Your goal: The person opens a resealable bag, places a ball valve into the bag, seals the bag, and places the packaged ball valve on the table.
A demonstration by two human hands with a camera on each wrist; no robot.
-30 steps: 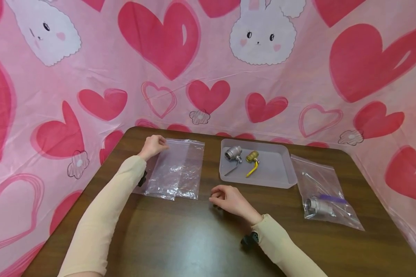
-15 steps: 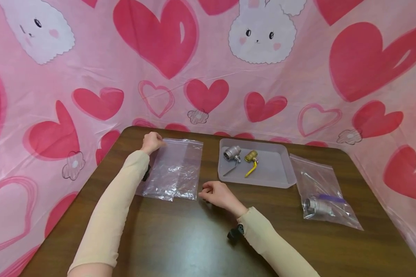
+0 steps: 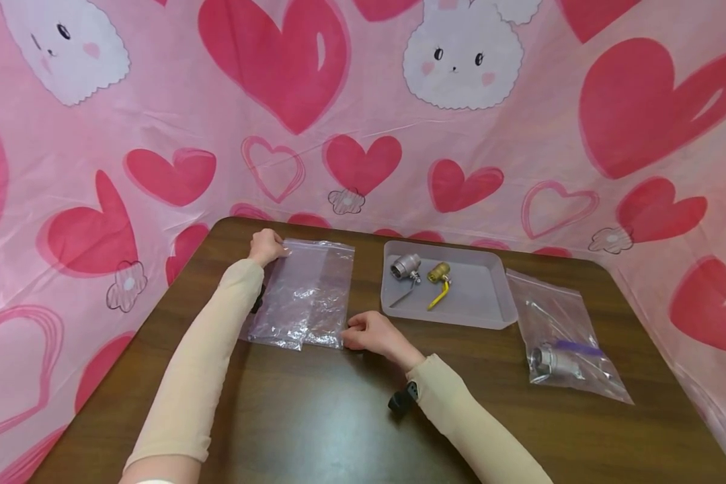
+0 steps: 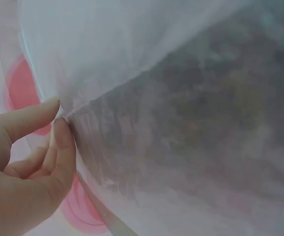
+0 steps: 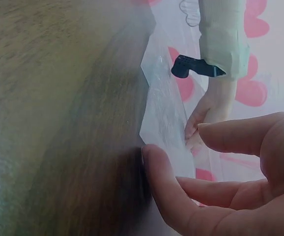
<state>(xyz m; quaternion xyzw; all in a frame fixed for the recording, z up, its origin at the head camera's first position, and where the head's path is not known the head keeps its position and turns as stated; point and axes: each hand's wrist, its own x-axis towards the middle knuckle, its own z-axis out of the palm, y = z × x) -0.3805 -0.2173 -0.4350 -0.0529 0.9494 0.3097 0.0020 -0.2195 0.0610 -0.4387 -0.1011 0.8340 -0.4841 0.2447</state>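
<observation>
Two clear zip bags (image 3: 314,275) lie overlapping on the left part of the table. At their upper left corner, my left hand (image 3: 266,247) pinches a zip bag (image 4: 181,132) between thumb and forefinger, as the left wrist view shows. My right hand (image 3: 376,334) is at the lower right corner of the bags. In the right wrist view its forefinger (image 5: 159,167) rests low beside the bag edge, while the thumb (image 5: 235,136) stays apart from it, with nothing gripped between them.
A shallow translucent tray (image 3: 478,312) holds a silver ball valve (image 3: 406,267) and a brass valve with a yellow lever (image 3: 439,272). To its right lies a zip bag (image 3: 550,306) with a silver valve inside. Patterned pink cloth (image 3: 363,101) hangs behind the table (image 3: 314,417).
My right hand has moved left to the lower right corner of the bags. My left hand has shifted slightly up and now pinches the bag corner.
</observation>
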